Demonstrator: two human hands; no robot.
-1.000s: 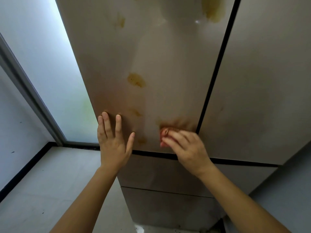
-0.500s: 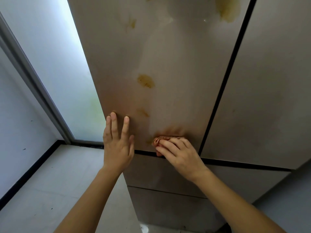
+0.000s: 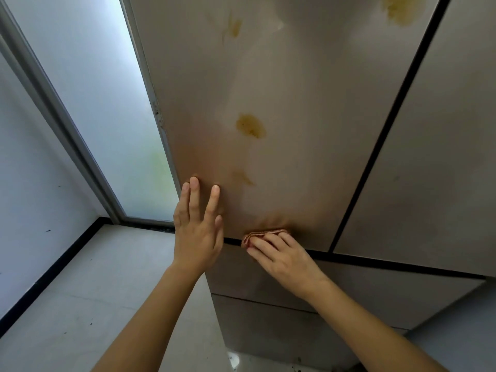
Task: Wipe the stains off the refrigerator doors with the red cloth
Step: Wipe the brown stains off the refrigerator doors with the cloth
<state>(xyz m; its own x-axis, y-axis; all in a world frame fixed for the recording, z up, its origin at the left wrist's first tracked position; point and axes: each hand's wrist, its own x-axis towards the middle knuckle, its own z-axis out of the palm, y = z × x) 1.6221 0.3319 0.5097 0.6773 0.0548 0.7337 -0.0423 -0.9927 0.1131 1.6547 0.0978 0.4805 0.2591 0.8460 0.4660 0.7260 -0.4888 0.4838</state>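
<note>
The beige left refrigerator door carries yellow-brown stains: one in the middle, a faint streak lower down, a small one near the top and a large one at the top right. My right hand presses the bunched red cloth against the door's bottom edge, over the dark gap below it. My left hand lies flat on the door's lower left part, fingers straight and holding nothing. The right door shows no clear stains.
Lower drawer fronts sit under the doors. A frosted glass panel in a grey metal frame stands left of the refrigerator. A white wall with black skirting and a light floor lie at the lower left.
My right hand slid the cloth leftward and down along the door's bottom edge to the gap. My left hand stayed flat on the door and its fingers drew closer together.
</note>
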